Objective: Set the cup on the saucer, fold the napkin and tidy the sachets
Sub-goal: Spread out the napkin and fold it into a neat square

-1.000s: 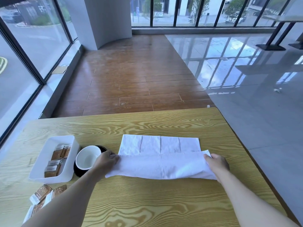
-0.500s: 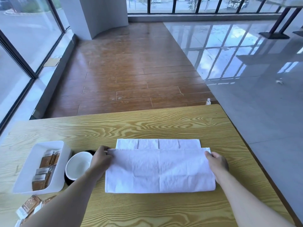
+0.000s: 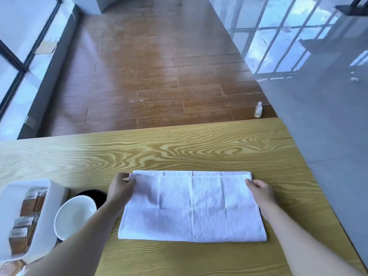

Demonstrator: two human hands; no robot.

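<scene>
A white napkin [image 3: 192, 206] lies folded in half on the wooden table [image 3: 179, 148], its top layer almost reaching the far edge. My left hand [image 3: 120, 191] pinches the top layer's far left corner. My right hand [image 3: 259, 191] holds the far right corner. A white cup [image 3: 74, 216] stands on a black saucer [image 3: 95, 196] just left of my left forearm. Brown sachets [image 3: 25, 222] stand in a white tray [image 3: 49, 216] at the far left.
More sachets [image 3: 10, 268] lie loose on the table at the bottom left corner. The table's right edge drops to a grey tiled floor. A small clear bottle [image 3: 258, 110] stands on the wooden floor beyond the far edge.
Both hands have carried the napkin's near edge away from me and over the far half, so the fold now nearly covers it. The camera has tilted further down.
</scene>
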